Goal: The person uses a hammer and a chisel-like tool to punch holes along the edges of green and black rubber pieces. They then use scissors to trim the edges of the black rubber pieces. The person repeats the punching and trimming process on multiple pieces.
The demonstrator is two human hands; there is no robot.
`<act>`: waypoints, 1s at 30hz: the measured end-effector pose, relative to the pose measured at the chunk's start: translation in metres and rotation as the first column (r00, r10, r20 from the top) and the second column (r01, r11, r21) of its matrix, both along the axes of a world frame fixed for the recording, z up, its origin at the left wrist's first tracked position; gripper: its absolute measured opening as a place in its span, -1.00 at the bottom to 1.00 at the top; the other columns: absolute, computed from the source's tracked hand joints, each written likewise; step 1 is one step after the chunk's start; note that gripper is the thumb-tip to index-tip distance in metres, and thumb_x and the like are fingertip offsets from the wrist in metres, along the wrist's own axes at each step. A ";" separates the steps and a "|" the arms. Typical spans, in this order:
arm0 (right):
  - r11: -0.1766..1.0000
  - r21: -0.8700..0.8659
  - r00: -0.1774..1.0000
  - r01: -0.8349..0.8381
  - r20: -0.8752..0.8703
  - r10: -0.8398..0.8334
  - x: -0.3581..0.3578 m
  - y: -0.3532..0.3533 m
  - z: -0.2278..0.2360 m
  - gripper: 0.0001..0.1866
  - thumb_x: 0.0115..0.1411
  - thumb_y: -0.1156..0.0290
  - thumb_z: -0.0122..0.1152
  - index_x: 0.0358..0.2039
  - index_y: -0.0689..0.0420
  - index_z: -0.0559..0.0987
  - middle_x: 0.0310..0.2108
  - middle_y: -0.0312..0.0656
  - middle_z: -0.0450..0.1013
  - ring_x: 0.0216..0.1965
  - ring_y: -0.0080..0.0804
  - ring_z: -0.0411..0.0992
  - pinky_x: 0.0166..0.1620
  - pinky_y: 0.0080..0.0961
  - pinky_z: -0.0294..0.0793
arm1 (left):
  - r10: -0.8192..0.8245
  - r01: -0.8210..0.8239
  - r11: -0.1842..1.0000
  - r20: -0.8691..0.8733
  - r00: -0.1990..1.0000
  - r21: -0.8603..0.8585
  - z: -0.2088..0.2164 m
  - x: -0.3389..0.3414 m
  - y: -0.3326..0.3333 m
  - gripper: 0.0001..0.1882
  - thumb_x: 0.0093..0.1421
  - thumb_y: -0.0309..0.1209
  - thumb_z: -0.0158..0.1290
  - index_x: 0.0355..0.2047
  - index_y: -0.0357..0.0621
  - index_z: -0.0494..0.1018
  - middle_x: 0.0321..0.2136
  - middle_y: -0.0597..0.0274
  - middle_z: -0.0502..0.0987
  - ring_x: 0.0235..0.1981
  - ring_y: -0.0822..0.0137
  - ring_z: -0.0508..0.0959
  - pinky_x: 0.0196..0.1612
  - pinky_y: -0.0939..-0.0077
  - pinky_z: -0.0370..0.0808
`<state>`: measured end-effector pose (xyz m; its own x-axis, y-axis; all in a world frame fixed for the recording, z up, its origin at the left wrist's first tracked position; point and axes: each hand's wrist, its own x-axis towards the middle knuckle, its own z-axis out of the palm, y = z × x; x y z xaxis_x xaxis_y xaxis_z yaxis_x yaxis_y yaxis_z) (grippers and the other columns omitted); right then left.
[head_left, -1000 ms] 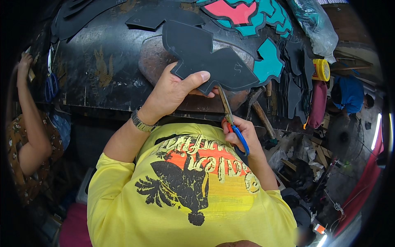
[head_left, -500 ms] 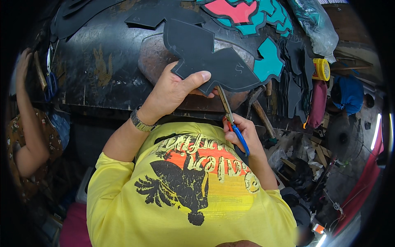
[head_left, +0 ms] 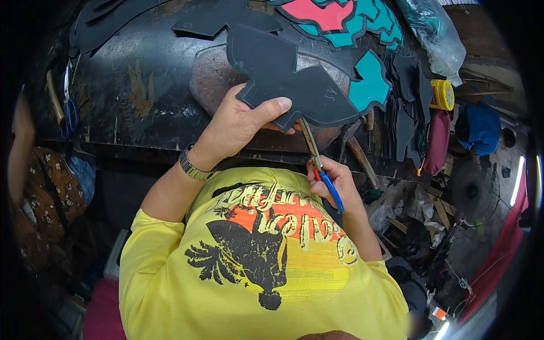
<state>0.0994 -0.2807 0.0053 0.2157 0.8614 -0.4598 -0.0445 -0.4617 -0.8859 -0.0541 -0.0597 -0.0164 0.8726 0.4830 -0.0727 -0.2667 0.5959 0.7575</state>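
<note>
My left hand (head_left: 238, 119) grips the lower left edge of a dark grey, sheet-like cut piece (head_left: 283, 73), thumb on top and fingers underneath. A pale outline runs along the margin of that piece. In my right hand (head_left: 335, 180) is a pair of scissors (head_left: 331, 190) with blue and red handles. Its blades point up and away from me, their tips at the piece's lower edge beside a small notch. The piece partly hides the blade tips. Beneath the piece lies a brown, worn slab (head_left: 212, 76) on the black worktable (head_left: 113, 107).
A turquoise piece (head_left: 374, 85) with dark edging lies to the right, and a red piece (head_left: 317, 14) farther back. Several dark pieces (head_left: 399, 113) hang near a wooden-handled hammer (head_left: 362, 161) and a yellow tub (head_left: 442, 95). Blue-handled scissors (head_left: 70, 116) rest at left, near another person's arm (head_left: 21, 147).
The piece has shifted very slightly, while my hands and scissors stay almost where they were. At far left, the other person's raised arm has drawn back off the table edge.
</note>
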 end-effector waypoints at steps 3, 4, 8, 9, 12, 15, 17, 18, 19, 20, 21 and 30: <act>1.000 -0.012 1.000 -0.012 0.024 0.012 0.001 0.001 0.002 -0.65 0.14 0.22 0.53 -0.36 0.14 0.51 -0.50 -0.48 0.33 -0.46 -0.77 0.23 -0.38 -0.69 0.24 | 0.014 -0.011 0.999 -0.056 0.998 0.052 0.000 0.001 -0.001 -0.74 0.41 -0.42 0.10 -0.01 -0.38 0.52 -0.14 0.12 0.66 -0.22 0.39 0.67 -0.14 0.44 0.72; 1.000 -0.009 0.999 -0.021 0.048 0.022 0.001 0.001 0.002 -0.65 0.14 0.22 0.53 -0.37 0.14 0.51 -0.50 -0.48 0.33 -0.46 -0.77 0.23 -0.39 -0.69 0.24 | 0.008 -0.005 0.998 -0.056 0.998 0.059 0.000 0.001 0.000 -0.74 0.41 -0.42 0.10 -0.02 -0.38 0.52 -0.14 0.12 0.66 -0.22 0.40 0.67 -0.14 0.45 0.72; 0.999 -0.052 0.999 -0.001 0.034 0.002 0.001 0.001 0.003 -0.64 0.13 0.24 0.55 -0.38 0.15 0.50 -0.51 -0.48 0.33 -0.47 -0.77 0.22 -0.40 -0.68 0.24 | 0.003 0.002 0.997 -0.063 0.998 0.072 0.000 0.000 0.000 -0.75 0.41 -0.43 0.11 -0.02 -0.39 0.52 -0.14 0.12 0.67 -0.22 0.41 0.67 -0.14 0.46 0.72; 0.998 -0.061 1.000 0.006 0.023 -0.005 0.001 0.001 0.003 -0.64 0.12 0.24 0.56 -0.38 0.15 0.50 -0.52 -0.48 0.33 -0.47 -0.77 0.21 -0.40 -0.68 0.23 | 0.006 -0.001 0.997 -0.064 0.998 0.071 0.000 0.000 0.000 -0.75 0.41 -0.43 0.11 -0.02 -0.39 0.52 -0.14 0.12 0.67 -0.22 0.40 0.67 -0.14 0.47 0.72; 0.999 -0.047 0.997 -0.015 0.077 0.019 0.001 0.000 0.003 -0.63 0.12 0.26 0.58 -0.38 0.15 0.50 -0.52 -0.49 0.32 -0.48 -0.77 0.20 -0.41 -0.68 0.22 | 0.006 0.001 0.996 -0.079 0.997 0.088 0.000 0.000 0.000 -0.75 0.42 -0.44 0.10 -0.02 -0.39 0.51 -0.14 0.12 0.67 -0.22 0.40 0.67 -0.14 0.46 0.72; 0.998 -0.055 0.995 -0.035 0.096 0.040 0.002 0.000 0.003 -0.64 0.13 0.27 0.57 -0.38 0.15 0.50 -0.52 -0.49 0.32 -0.48 -0.76 0.20 -0.41 -0.68 0.22 | 0.014 -0.008 0.997 -0.078 0.997 0.079 0.000 0.000 0.000 -0.75 0.41 -0.43 0.11 -0.02 -0.39 0.52 -0.14 0.11 0.67 -0.23 0.39 0.67 -0.15 0.46 0.72; 0.997 -0.064 0.997 -0.031 0.068 0.035 0.003 0.000 0.003 -0.65 0.13 0.27 0.56 -0.38 0.15 0.50 -0.52 -0.49 0.31 -0.48 -0.76 0.20 -0.41 -0.68 0.22 | 0.004 0.000 0.999 -0.080 0.997 0.052 0.000 0.000 0.000 -0.75 0.41 -0.43 0.11 -0.02 -0.39 0.52 -0.15 0.12 0.67 -0.23 0.39 0.67 -0.15 0.47 0.72; 0.998 -0.064 0.999 -0.025 0.047 0.028 0.003 0.000 0.003 -0.65 0.13 0.28 0.56 -0.38 0.15 0.50 -0.52 -0.49 0.31 -0.48 -0.76 0.21 -0.41 -0.68 0.22 | 0.000 0.003 0.999 -0.080 0.997 0.039 0.000 0.000 0.000 -0.75 0.41 -0.43 0.11 -0.02 -0.39 0.52 -0.15 0.12 0.67 -0.24 0.39 0.67 -0.16 0.47 0.72; 0.997 -0.072 0.999 -0.011 0.031 0.014 0.003 0.000 0.003 -0.65 0.13 0.28 0.56 -0.38 0.15 0.50 -0.52 -0.49 0.31 -0.48 -0.76 0.21 -0.41 -0.68 0.22 | 0.003 0.000 0.999 -0.080 0.997 0.041 0.000 0.000 -0.001 -0.75 0.41 -0.43 0.11 -0.02 -0.38 0.52 -0.15 0.12 0.67 -0.24 0.39 0.67 -0.16 0.47 0.72; 0.999 -0.044 0.999 -0.021 0.035 0.022 0.002 0.000 0.003 -0.65 0.13 0.28 0.56 -0.38 0.15 0.50 -0.52 -0.49 0.31 -0.48 -0.76 0.21 -0.41 -0.67 0.22 | 0.005 -0.002 0.999 -0.079 0.997 0.044 0.000 0.000 -0.001 -0.75 0.41 -0.42 0.11 -0.02 -0.38 0.52 -0.15 0.12 0.67 -0.24 0.40 0.67 -0.17 0.48 0.72; 0.999 -0.025 0.999 -0.021 0.045 0.023 0.002 0.000 0.003 -0.65 0.13 0.27 0.56 -0.38 0.15 0.50 -0.52 -0.49 0.31 -0.48 -0.76 0.21 -0.42 -0.67 0.22 | 0.008 -0.004 0.999 -0.078 0.997 0.046 0.000 0.000 -0.001 -0.75 0.41 -0.42 0.11 -0.02 -0.38 0.52 -0.15 0.12 0.67 -0.25 0.40 0.67 -0.17 0.48 0.72; 0.998 -0.054 0.994 -0.038 0.096 0.043 0.002 -0.001 0.002 -0.58 0.09 0.20 0.61 -0.37 0.15 0.50 -0.50 -0.48 0.32 -0.47 -0.75 0.20 -0.42 -0.67 0.21 | 0.020 -0.009 0.995 -0.111 0.994 0.097 -0.001 0.000 0.001 -0.75 0.42 -0.41 0.09 0.00 -0.34 0.52 -0.16 0.14 0.67 -0.21 0.37 0.68 -0.17 0.40 0.72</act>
